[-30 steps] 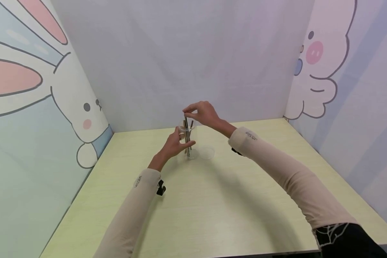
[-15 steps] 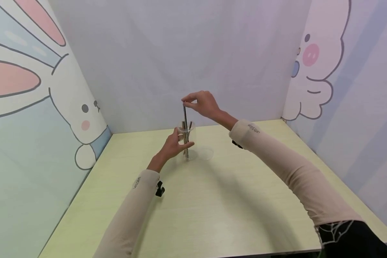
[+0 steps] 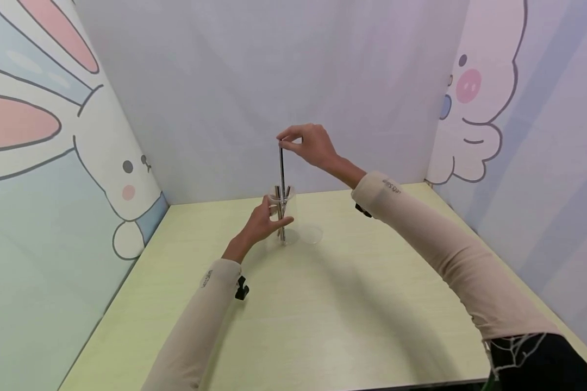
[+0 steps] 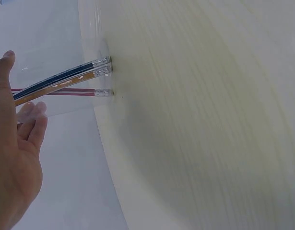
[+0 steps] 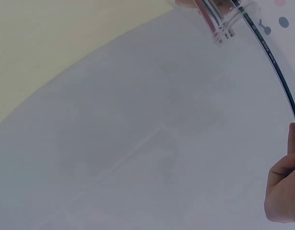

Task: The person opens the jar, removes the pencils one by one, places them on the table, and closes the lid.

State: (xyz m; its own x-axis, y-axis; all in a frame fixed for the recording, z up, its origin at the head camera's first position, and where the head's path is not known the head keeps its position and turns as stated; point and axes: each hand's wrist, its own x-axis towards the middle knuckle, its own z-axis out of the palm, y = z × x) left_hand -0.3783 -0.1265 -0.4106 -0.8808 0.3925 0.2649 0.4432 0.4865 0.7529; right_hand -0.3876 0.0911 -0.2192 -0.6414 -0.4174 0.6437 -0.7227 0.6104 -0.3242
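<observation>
A clear plastic cup [image 3: 291, 209] stands upright near the table's back edge. Curved around its left side, my left hand [image 3: 260, 221] holds it, with the thumb across the front. Through the wall, in the left wrist view, show a dark blue pencil [image 4: 65, 74], an orange pencil [image 4: 70, 85] and a red pencil [image 4: 77, 92], eraser ends at the base. Above the rim, my right hand [image 3: 313, 145] pinches the top end of a long dark pencil [image 5: 273, 58]. Its upper part is out of the cup; the lower part is still inside.
A clear round disc, like a lid [image 3: 311, 234], lies on the pale wooden table [image 3: 293, 315] just right of the cup. A grey backdrop [image 3: 215, 108] rises behind, and cartoon-printed panels stand at both sides.
My right hand has risen steadily, drawing the dark pencil upward so much more of it shows above the rim. The left hand stays around the cup, which stands in place.
</observation>
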